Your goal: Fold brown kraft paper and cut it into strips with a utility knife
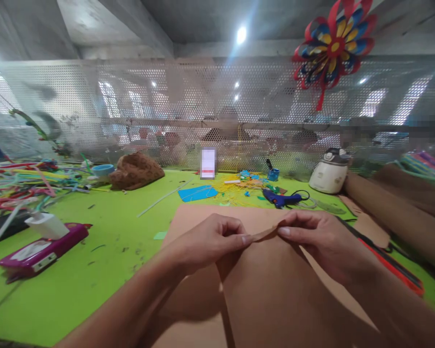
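A large brown sheet, paper or thin card, rises toward me with its far edge folded or curled between my hands. My left hand pinches that edge between thumb and fingers from the left. From the right, my right hand pinches the same edge a short way off. Under it lies another light brown sheet, flat on the green tabletop. The sheet's near end runs out of view at the bottom.
A purple power strip with a white plug lies left. Ahead are a blue piece, yellow scraps, a blue glue gun and a lit phone. A white jug-like container and a brown roll stand right.
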Tool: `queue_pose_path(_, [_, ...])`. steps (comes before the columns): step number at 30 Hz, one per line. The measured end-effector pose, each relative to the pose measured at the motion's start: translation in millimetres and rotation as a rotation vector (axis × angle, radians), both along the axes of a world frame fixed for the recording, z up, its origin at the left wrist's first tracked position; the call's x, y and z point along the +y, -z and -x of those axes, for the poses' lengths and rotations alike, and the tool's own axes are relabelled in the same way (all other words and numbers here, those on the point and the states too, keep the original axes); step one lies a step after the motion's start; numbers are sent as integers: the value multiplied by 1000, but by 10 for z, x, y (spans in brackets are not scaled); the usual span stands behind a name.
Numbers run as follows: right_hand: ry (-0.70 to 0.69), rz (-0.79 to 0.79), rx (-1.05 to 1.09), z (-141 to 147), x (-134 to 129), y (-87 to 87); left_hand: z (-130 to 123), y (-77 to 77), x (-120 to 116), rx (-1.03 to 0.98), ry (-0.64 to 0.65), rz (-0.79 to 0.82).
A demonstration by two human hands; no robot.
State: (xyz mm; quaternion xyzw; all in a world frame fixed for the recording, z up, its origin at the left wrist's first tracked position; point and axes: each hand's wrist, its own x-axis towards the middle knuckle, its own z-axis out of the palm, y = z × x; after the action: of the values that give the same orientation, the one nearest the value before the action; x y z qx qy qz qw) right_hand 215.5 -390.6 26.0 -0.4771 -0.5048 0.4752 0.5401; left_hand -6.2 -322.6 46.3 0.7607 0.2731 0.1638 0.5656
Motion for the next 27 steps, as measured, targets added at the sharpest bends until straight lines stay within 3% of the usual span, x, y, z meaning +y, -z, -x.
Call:
queue_pose_path(7, [215,-99,173,-187,59,-63,16,-11,-1,12,-23,-46])
queue_pose_path(9, [173,-122,126,-151,48,-65,9,-5,-1,15,-28,-70])
queue_pose_path(12, [54,-126,-120,-16,7,-65,-8,7,-4,30,-19,-117])
queue_pose_path(17, [1,-56,-477,126,-48,-91,-25,10,-36,101,30,-231])
queue_pose_path(22, [-124,56,-416,69,-61,-88,-12,-40,-99,143,44,-309])
queue_pose_path(27, [-98,16,-421,-7,-62,-68,-9,-85,-135,183,28,-383])
